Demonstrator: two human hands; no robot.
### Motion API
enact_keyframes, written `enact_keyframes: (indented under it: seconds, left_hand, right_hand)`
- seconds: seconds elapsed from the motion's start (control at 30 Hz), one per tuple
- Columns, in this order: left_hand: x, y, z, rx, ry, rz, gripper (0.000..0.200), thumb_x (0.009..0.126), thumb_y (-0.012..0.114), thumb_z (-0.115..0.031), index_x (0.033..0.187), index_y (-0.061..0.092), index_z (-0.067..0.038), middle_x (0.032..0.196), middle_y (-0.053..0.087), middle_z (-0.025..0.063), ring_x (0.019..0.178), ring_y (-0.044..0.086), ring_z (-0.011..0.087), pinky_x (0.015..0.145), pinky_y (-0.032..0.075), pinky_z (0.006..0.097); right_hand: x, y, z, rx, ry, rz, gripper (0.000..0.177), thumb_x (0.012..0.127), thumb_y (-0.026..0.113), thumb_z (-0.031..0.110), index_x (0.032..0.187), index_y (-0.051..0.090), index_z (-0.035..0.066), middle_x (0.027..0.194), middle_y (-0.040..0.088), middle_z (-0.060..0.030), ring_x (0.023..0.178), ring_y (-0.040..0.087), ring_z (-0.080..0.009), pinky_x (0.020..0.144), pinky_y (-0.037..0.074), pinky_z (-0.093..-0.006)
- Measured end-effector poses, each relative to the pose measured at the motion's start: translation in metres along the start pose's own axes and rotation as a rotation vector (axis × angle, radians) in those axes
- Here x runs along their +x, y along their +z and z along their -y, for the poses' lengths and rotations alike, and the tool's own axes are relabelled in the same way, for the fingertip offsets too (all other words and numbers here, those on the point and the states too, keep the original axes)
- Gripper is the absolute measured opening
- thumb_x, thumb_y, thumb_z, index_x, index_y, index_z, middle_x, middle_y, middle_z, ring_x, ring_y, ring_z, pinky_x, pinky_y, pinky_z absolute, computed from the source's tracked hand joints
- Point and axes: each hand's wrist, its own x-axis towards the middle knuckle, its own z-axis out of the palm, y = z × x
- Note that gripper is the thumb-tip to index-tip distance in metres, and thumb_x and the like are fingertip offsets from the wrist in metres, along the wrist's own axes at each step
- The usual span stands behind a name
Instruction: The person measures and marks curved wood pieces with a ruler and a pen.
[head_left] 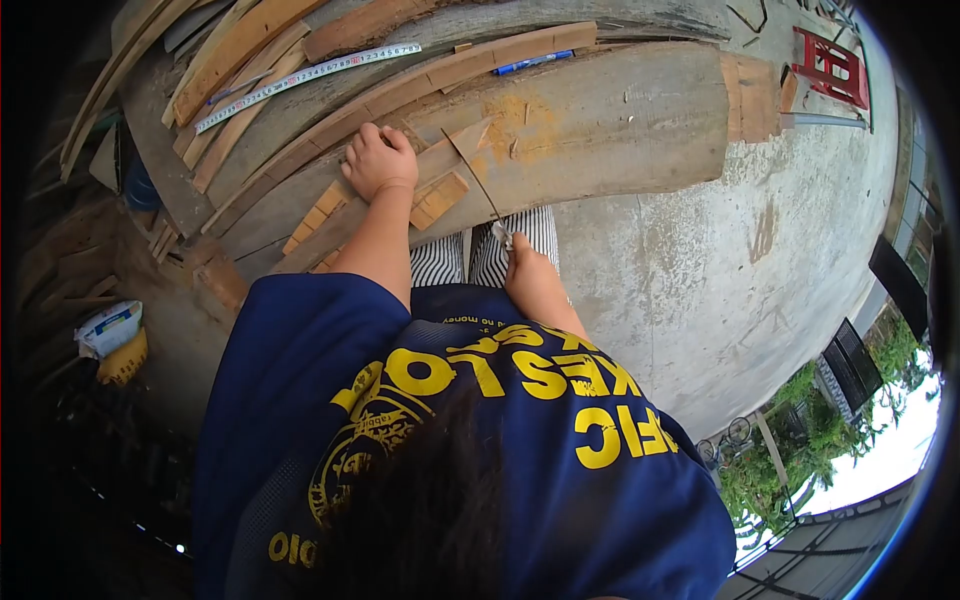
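My right hand point(535, 284) is closed round the pale handle of a handsaw point(477, 181), just in front of my lap. Its thin blade slants up and left, lying across the tapered right end of a wooden strip point(447, 152). My left hand point(381, 160) bears down on this strip left of the blade, its fingers curled over the wood and partly hidden. Beneath the strip, short wood blocks point(438, 201) with pencil-like lines stick out. All of it rests on a wide, worn plank point(640, 135), with orange sawdust point(525, 120) beside the blade.
Beyond my left hand lies a long curved wood strip point(450, 72) with marks along it. A white measuring tape point(310, 76) and a blue marker point(533, 62) lie near it. Scrap boards point(250, 50) are piled far left. A red stool point(832, 67) stands on the concrete floor point(680, 270).
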Motion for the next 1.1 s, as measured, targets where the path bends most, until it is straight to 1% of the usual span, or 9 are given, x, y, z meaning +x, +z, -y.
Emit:
enact_keyframes:
  seconds: [0.2,0.33,0.47,0.57,0.67,0.7,0.87,0.97,1.1]
  left_hand:
    - [-0.001,0.001,0.0,-0.006,0.001,-0.009,0.027,0.087,0.042,-0.032,0.089,0.055,-0.009,0.094,0.062,0.0096,0.095,0.055,0.0285,0.085,0.038,0.0435]
    - [0.001,0.0,-0.001,-0.01,0.001,-0.011,0.027,0.087,0.042,-0.032,0.089,0.056,-0.009,0.095,0.062,0.0096,0.096,0.055,0.0285,0.085,0.038,0.0434]
    - [0.0,0.0,-0.001,-0.007,-0.007,-0.015,0.027,0.087,0.042,-0.032,0.089,0.056,-0.009,0.095,0.063,0.0096,0.096,0.055,0.0284,0.086,0.038,0.0433]
    - [-0.002,0.001,0.0,-0.007,-0.008,-0.017,0.027,0.087,0.042,-0.032,0.089,0.056,-0.009,0.095,0.063,0.0095,0.096,0.055,0.0284,0.086,0.038,0.0434]
    - [0.0,0.002,0.0,-0.02,-0.002,-0.032,0.027,0.087,0.043,-0.032,0.09,0.056,-0.009,0.095,0.063,0.0096,0.096,0.056,0.0284,0.086,0.038,0.0435]
    - [-0.001,0.002,0.0,-0.024,0.0,-0.039,0.026,0.087,0.043,-0.032,0.09,0.056,-0.009,0.095,0.063,0.0096,0.096,0.056,0.0285,0.086,0.038,0.0437]
    - [0.0,0.003,0.001,-0.008,0.002,-0.041,0.026,0.086,0.044,-0.032,0.09,0.056,-0.009,0.095,0.063,0.0096,0.095,0.056,0.0288,0.086,0.039,0.044]
    - [0.001,0.0,-0.001,-0.027,0.001,-0.016,0.026,0.086,0.044,-0.032,0.091,0.056,-0.009,0.096,0.062,0.0098,0.097,0.055,0.0286,0.086,0.039,0.0439]
    - [-0.001,0.0,-0.001,-0.037,-0.016,-0.007,0.026,0.086,0.045,-0.032,0.092,0.056,-0.009,0.098,0.062,0.0103,0.098,0.054,0.0281,0.087,0.038,0.0435]
  right_hand:
    - [0.049,0.004,0.014,-0.029,-0.153,-0.001,0.012,0.088,0.042,0.01,0.096,0.045,0.002,0.073,0.06,-0.0295,0.07,0.06,-0.0457,0.063,0.048,-0.0543]
    - [0.002,-0.032,0.02,-0.121,-0.011,0.098,0.013,0.088,0.043,0.011,0.097,0.046,0.002,0.075,0.061,-0.0285,0.072,0.061,-0.046,0.065,0.048,-0.0544]
    - [0.001,-0.027,0.01,-0.134,0.037,0.101,0.014,0.087,0.043,0.01,0.098,0.047,0.003,0.077,0.062,-0.0283,0.075,0.061,-0.0452,0.067,0.048,-0.0539]
    - [0.042,-0.005,0.001,-0.015,-0.074,-0.088,0.014,0.088,0.043,0.01,0.097,0.048,0.001,0.074,0.059,-0.0312,0.073,0.058,-0.0486,0.064,0.047,-0.0552]
    - [0.03,-0.019,0.003,-0.001,-0.177,0.038,0.014,0.089,0.043,0.011,0.097,0.048,0.001,0.074,0.059,-0.0311,0.074,0.058,-0.0483,0.064,0.047,-0.0548]
    - [0.023,-0.026,0.019,-0.097,-0.086,0.11,0.016,0.089,0.044,0.013,0.1,0.047,0.002,0.082,0.062,-0.0297,0.078,0.061,-0.0451,0.067,0.049,-0.0529]
    - [0.004,-0.025,0.022,-0.182,0.029,0.141,0.016,0.089,0.042,0.012,0.101,0.046,0.003,0.081,0.063,-0.0287,0.078,0.062,-0.0453,0.068,0.049,-0.0526]
    - [0.053,0.018,0.021,-0.076,-0.074,-0.03,0.015,0.088,0.042,0.01,0.099,0.045,0.001,0.078,0.062,-0.0296,0.075,0.062,-0.0458,0.065,0.049,-0.0534]
    - [0.053,0.003,0.033,-0.076,-0.075,-0.038,0.014,0.089,0.042,0.012,0.096,0.046,0.001,0.076,0.061,-0.0305,0.073,0.061,-0.0459,0.065,0.049,-0.0545]
